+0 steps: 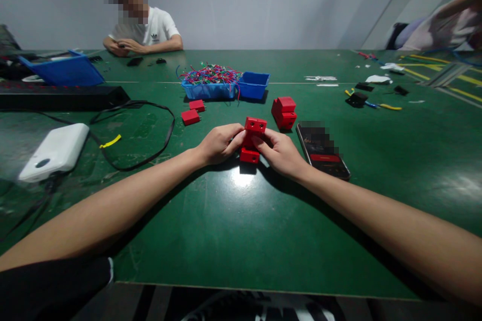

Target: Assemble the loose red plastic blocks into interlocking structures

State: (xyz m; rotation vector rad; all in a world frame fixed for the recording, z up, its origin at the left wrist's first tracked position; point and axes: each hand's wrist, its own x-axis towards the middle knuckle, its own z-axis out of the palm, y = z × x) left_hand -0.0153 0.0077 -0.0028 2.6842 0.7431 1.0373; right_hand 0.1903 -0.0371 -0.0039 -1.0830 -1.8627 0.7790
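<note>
Red block (pixel 250 136) partly behind right hand (pixel 281 152)

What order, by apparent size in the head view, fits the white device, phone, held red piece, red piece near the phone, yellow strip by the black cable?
White device
Phone
Held red piece and red piece near the phone: too alike to rank; the right hand partly covers the first
Yellow strip

1. In from the table's (pixel 222 241) near edge: held block (pixel 250 139), between left hand (pixel 223 144) and right hand (pixel 281 154).
2. Behind, toward the far edge: wires (pixel 211 74) in a bin (pixel 211 92); second bin (pixel 254 91) just right.
3. Before the wire-filled bin, leftward: two small blocks (pixel 190 118).
4. Behind the right hand: larger block (pixel 285 113); rightward: phone (pixel 318 150).
5. Toward the left edge: power bank (pixel 60 148), long box (pixel 60 99) behind.
</note>
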